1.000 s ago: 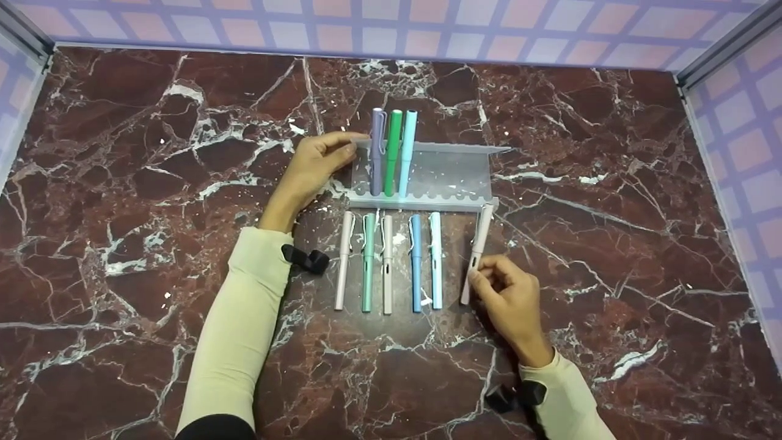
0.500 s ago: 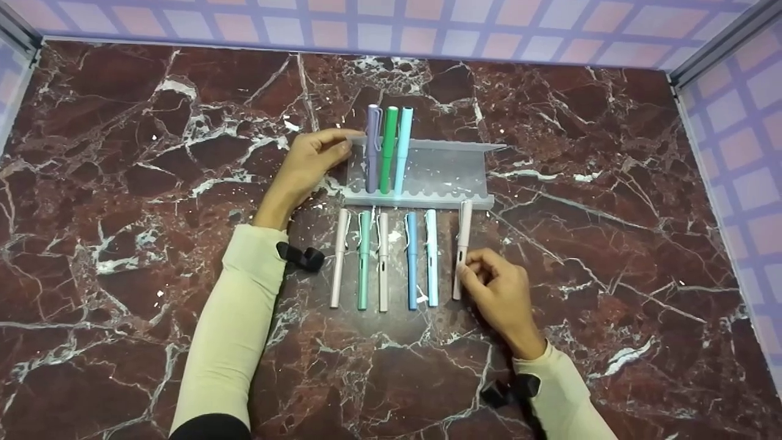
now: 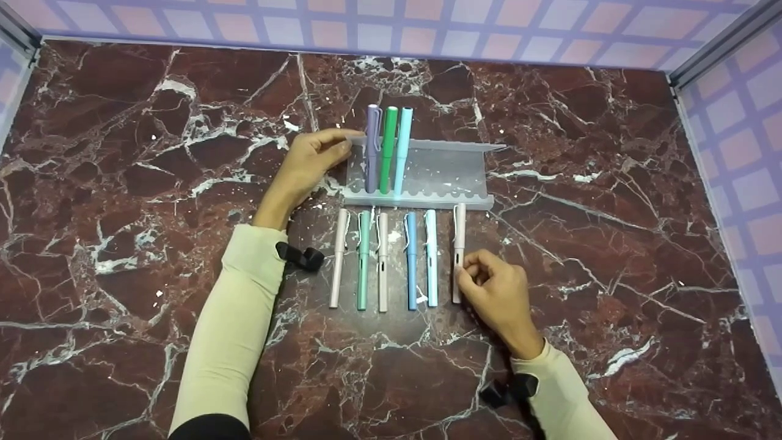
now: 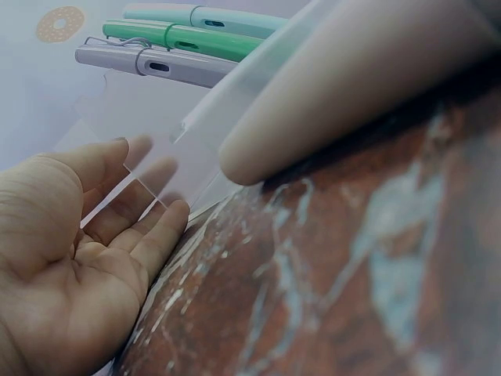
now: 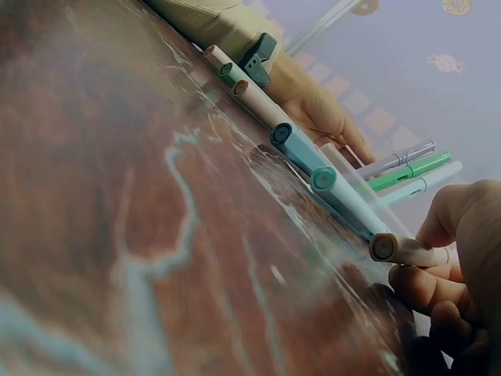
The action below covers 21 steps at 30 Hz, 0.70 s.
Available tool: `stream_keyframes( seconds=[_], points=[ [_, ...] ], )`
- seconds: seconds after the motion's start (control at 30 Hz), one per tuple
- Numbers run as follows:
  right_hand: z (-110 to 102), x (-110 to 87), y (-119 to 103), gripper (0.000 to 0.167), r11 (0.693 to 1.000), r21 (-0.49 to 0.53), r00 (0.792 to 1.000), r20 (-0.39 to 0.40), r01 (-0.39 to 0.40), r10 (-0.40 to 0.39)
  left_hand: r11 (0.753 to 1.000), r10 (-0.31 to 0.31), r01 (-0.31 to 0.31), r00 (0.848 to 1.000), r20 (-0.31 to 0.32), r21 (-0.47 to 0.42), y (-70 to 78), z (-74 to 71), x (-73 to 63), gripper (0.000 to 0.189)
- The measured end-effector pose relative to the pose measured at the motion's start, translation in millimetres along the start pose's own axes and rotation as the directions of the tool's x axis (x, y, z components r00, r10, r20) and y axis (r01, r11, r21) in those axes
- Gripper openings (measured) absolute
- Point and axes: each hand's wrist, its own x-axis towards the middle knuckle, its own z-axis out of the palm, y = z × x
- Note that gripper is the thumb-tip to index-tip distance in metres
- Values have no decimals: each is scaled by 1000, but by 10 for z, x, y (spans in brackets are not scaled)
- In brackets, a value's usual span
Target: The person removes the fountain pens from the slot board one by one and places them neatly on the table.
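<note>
In the head view my left hand (image 3: 308, 160) pinches the upper left edge of a clear plastic pen stand (image 3: 449, 171). Its thumb (image 4: 102, 164) and fingers lie on either side of the clear panel in the left wrist view. A purple pen (image 3: 372, 150), a green pen (image 3: 388, 150) and a light blue pen (image 3: 403, 150) lean in the stand's left notches. My right hand (image 3: 498, 293) pinches the lower barrel of a pale pink pen (image 3: 460, 229) between thumb and fingertips, at the right end of a row. In the right wrist view this pen's end (image 5: 383, 247) points at the camera.
Before the stand lie another pale pink pen (image 3: 337, 263), a teal green pen (image 3: 363, 263), a beige pen (image 3: 383, 263), a blue pen (image 3: 412, 263) and a pale aqua pen (image 3: 432, 263). Patterned walls (image 3: 391, 24) border the marbled table (image 3: 580, 183).
My right hand has moved left with the pale pink pen. The pen has straightened from a slant, and its clip now shows on the left side. My left hand keeps its grip on the stand.
</note>
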Motion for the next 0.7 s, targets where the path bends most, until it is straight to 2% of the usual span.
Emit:
stream_keyframes(
  seconds=[0.5,0.7],
  points=[
    [-4,8,-1,12,994,-78,997,10,74,-73,999,10,-10,1000,0,-36,-11,-2,2,26],
    [7,1,-5,18,980,-170,994,31,107,-103,1000,11,-11,1000,-2,-14,-8,-5,1,25]
  ],
)
